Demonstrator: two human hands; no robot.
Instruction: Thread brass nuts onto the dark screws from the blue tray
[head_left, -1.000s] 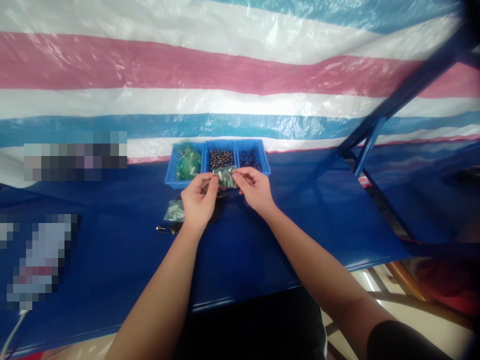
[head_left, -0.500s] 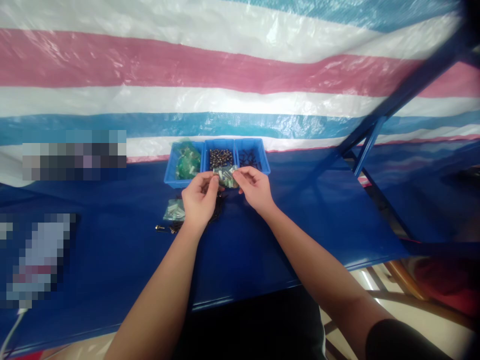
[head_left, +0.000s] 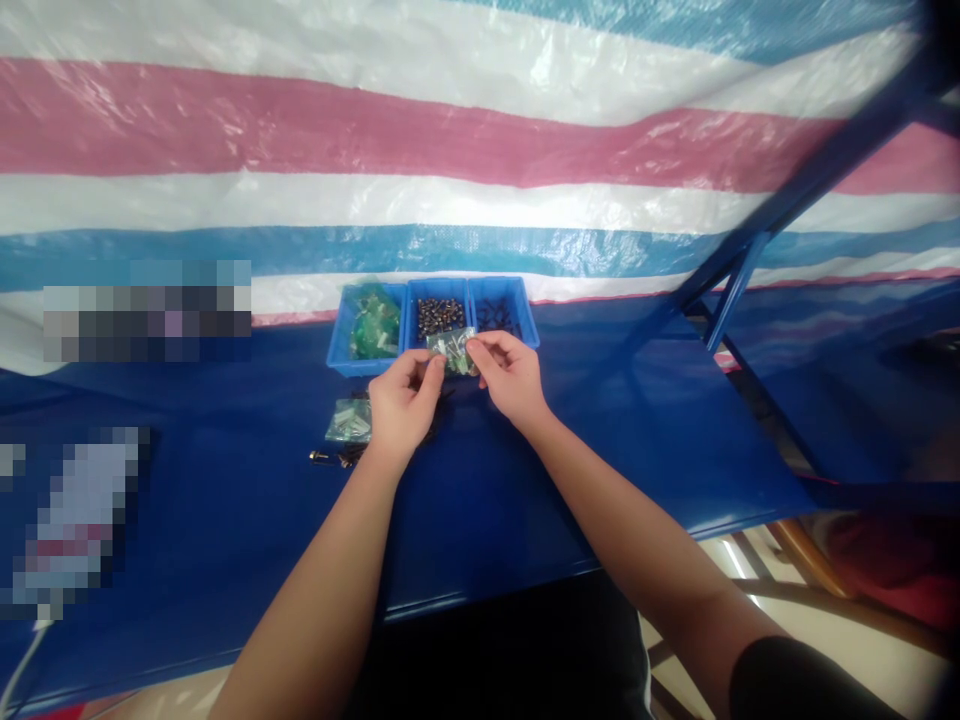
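Between my two hands is a small clear plastic bag [head_left: 454,350] with shiny metal parts inside. My left hand [head_left: 406,398] pinches its left side between thumb and fingers. On the other side, my right hand [head_left: 511,375] grips the bag's right edge the same way. Left of my left wrist lies a second clear bag [head_left: 349,420] of pale metal pieces. Dark slim parts [head_left: 349,456], one with a gold-coloured end, lie beside it, partly hidden by my left hand and wrist.
Behind my hands stand three blue bins: the left bin [head_left: 341,345] holds green plastic bags, the middle bin [head_left: 411,310] small brassy parts, the right bin [head_left: 531,318] dark pieces. A blue metal frame [head_left: 795,185] slants at right. A blurred-out object with a white cable [head_left: 26,655] lies left.
My left hand has shifted slightly right and down along the bag, so more of the bag shows. My right hand has hardly moved.
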